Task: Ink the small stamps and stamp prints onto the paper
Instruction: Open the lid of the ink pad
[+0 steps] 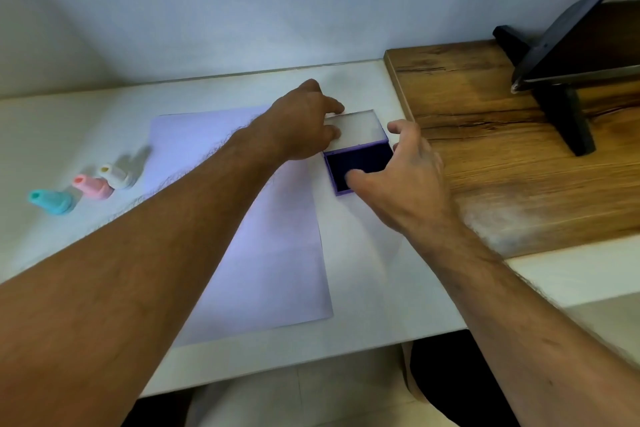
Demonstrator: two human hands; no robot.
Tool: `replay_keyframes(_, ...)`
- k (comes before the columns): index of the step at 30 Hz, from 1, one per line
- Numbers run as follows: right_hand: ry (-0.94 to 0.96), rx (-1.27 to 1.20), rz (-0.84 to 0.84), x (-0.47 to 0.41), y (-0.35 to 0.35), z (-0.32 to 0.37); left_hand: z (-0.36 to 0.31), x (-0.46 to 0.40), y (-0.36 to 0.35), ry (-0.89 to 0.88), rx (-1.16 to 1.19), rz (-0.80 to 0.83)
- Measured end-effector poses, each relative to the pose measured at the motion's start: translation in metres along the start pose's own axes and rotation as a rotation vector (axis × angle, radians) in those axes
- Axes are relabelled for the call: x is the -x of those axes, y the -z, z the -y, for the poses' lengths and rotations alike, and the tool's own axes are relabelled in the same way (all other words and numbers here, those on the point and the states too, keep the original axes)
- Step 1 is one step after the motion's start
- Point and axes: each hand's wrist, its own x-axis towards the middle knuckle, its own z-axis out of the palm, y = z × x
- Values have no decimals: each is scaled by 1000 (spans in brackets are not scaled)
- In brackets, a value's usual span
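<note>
Head view shows the ink pad (pixel 356 168), a purple case with a dark pad, lying on the white tabletop (pixel 374 253) just beside the right edge of the paper (pixel 270 246). Its clear lid (pixel 355 126) is swung back at the far side. The left hand (pixel 304 125) pinches the lid's near-left edge between thumb and fingers; the right hand (pixel 412 170) holds the case, thumb on its near rim and fingers curled round the far right corner.

Three small stamps lie on their sides well to the left: teal stamp (pixel 52 201), pink stamp (pixel 92 185) and white stamp (pixel 117 176).

Risks, as I judge them: the thumb sits very close to the wet pad and could pick up ink, then smudge the sheet. If the lid springs shut or the light case skids, it could slide onto the paper. The left forearm crosses the sheet and may drag or crease it.

Hard to tell: whether the lid is hinged or loose, whether the thumb actually touches the pad, and what designs the stamps carry. The forearm hides much of the paper, so marks there cannot be ruled out. A wooden board (pixel 519 149) and a black stand (pixel 568 87) lie to the right, partly cut off.
</note>
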Motion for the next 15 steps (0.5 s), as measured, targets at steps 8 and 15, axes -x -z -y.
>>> replay_keyframes(8, 49, 170, 12, 7, -7, 7, -2, 3, 3, -34, -12, -46)
replay_keyframes(15, 53, 170, -5, 5, -11, 7, -3, 3, -3, -34, 1, -59)
